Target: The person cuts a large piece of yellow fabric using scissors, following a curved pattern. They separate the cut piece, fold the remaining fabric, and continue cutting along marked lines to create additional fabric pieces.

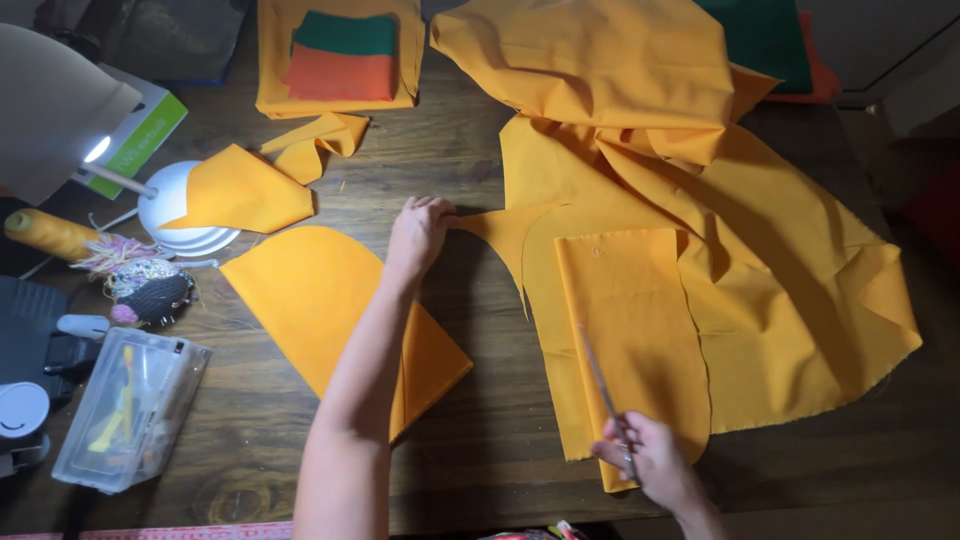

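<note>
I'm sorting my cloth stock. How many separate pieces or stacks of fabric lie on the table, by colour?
Yellow-orange fabric: 6
Green fabric: 2
Red-orange fabric: 2
Total: 10

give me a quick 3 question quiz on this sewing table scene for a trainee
1. True or false: the right hand holds scissors over the yellow fabric.
2. What does the left hand grip?
A. the thread spool
B. a pointed strip of the yellow fabric
C. the clear plastic box
3. Fill in: the cut rounded yellow piece lies on the wooden table to the ____ of the left forearm.

Key: 1 true. 2 B. 3 left.
</note>
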